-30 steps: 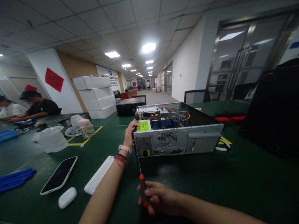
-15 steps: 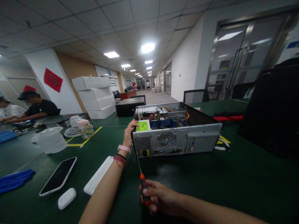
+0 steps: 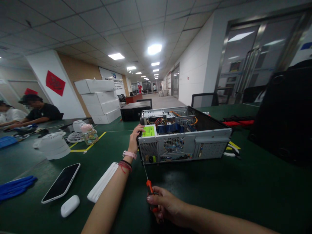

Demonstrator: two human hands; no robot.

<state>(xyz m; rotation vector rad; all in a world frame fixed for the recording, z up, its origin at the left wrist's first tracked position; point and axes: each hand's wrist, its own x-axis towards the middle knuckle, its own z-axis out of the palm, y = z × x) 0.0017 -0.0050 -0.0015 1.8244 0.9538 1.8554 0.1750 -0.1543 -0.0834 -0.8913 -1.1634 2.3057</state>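
Note:
An opened desktop computer case (image 3: 181, 143) lies on the table with its rear panel facing me. My left hand (image 3: 136, 134) grips its near left side, fingers over the top edge beside the power supply's bright green label (image 3: 148, 131). A screwdriver (image 3: 151, 195) with a red and black handle is in my right hand (image 3: 164, 204), fingers and thumb wrapped round the handle. Its thin shaft points up and away, the tip at the lower left corner of the rear panel. Exact contact with a screw is too small to make out. Cables and boards show inside the case.
On the left lie a phone (image 3: 61, 182), a white earbud case (image 3: 70, 205), a white slab-shaped device (image 3: 103, 183) and blue gloves (image 3: 17, 188). Farther back stand a white pitcher-like container (image 3: 54, 146) and a jar (image 3: 90, 135). A large black object (image 3: 280, 113) rises at right.
The screwdriver's handle has turned slightly in my right hand, and the thumb has shifted a little. My left hand and the case have stayed in place.

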